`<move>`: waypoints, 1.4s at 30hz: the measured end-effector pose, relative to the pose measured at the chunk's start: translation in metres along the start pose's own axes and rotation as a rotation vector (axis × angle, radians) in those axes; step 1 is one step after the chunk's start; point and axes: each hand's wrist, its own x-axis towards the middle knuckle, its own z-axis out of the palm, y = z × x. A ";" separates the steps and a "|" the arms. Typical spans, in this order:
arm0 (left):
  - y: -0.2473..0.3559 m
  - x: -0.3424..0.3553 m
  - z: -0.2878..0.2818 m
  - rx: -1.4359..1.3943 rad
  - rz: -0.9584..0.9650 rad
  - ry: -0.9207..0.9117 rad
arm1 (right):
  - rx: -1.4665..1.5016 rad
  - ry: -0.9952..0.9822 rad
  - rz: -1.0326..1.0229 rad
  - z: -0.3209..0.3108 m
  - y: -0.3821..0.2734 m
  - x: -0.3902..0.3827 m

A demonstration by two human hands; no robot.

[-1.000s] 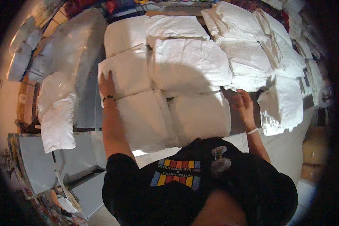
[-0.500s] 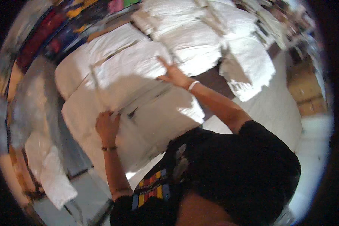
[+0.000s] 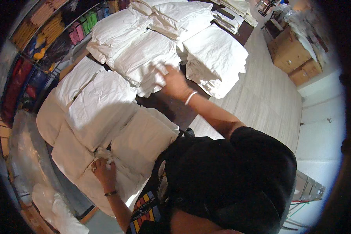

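Note:
Several stacks of folded white cloth cover the tabletop in front of me. At the near left, my left hand (image 3: pixel 104 172) has its fingers curled on a bunched bit of white cloth (image 3: pixel 121 175) at the edge of a stack. My right hand (image 3: pixel 174 83) reaches over the near edge of a middle stack of white cloth (image 3: pixel 148 56). Its fingers are smeared by motion, so whether they touch or grip the cloth cannot be seen. Right of that hand stands another white cloth stack (image 3: pixel 216 54). Under my right wrist a dark tabletop (image 3: pixel 173 107) shows.
Shelves with coloured folded fabric (image 3: pixel 82 25) line the far left. A clear plastic-wrapped bundle (image 3: pixel 27 152) lies along the left side. Cardboard boxes (image 3: pixel 290 50) stand at the far right beside a pale floor (image 3: pixel 257 89). A metal ladder-like frame (image 3: pixel 310 187) stands at lower right.
My view has shifted, with more floor and boxes showing at right. My left hand is nearer to me on the cloth. My right hand is now at another stack, its fingers blurred.

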 end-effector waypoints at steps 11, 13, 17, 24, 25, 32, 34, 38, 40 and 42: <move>0.000 0.009 0.028 -0.091 -0.080 0.153 | -0.300 -0.351 0.470 -0.084 0.218 -0.028; -0.005 0.011 0.026 -0.081 -0.056 0.123 | 0.009 -0.258 0.585 -0.121 0.240 -0.013; 0.023 0.011 0.023 -0.197 -0.184 0.212 | 0.407 0.164 0.768 -0.181 0.265 -0.016; 0.185 0.012 0.075 0.091 -0.085 -0.036 | -0.081 -0.395 0.038 -0.136 0.266 -0.038; 0.199 0.016 0.081 0.088 -0.032 -0.020 | -0.115 -0.323 0.097 -0.130 0.278 -0.035; 0.208 0.033 0.092 0.080 -0.083 -0.006 | -0.276 -0.259 0.833 -0.145 0.432 0.016; 0.206 0.032 0.093 0.064 -0.089 0.018 | -0.074 -0.294 0.789 -0.148 0.459 0.022; 0.208 0.027 0.092 -0.028 -0.082 0.096 | -0.148 -0.276 0.615 -0.147 0.463 0.026; 0.209 0.028 0.091 -0.032 -0.093 0.075 | -0.125 -0.195 0.561 -0.152 0.452 0.027; 0.209 0.030 0.089 -0.049 -0.092 0.074 | -0.151 -0.142 0.544 -0.163 0.437 0.030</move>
